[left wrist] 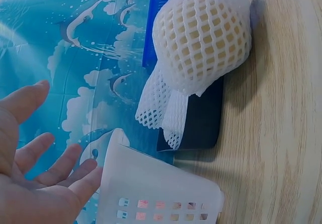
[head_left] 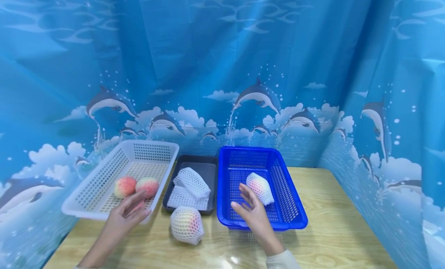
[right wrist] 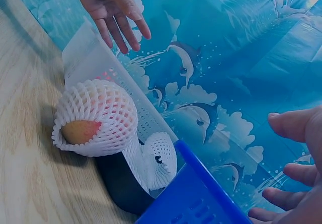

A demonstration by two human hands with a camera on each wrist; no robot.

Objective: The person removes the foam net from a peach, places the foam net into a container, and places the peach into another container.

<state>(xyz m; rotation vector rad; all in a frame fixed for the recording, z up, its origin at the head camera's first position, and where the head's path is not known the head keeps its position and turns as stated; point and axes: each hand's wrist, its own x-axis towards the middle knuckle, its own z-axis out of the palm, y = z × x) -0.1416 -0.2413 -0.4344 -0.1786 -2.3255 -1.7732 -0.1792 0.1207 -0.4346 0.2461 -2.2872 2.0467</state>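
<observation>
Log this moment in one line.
left hand: empty, near white basket | right hand: empty, near blue basket | netted fruit: on table

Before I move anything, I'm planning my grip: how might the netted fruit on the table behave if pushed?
The netted fruit will probably roll, being rounded and loose on the table. Its foam net likely yields, being open mesh, and might slip, since one end gapes open.
</observation>
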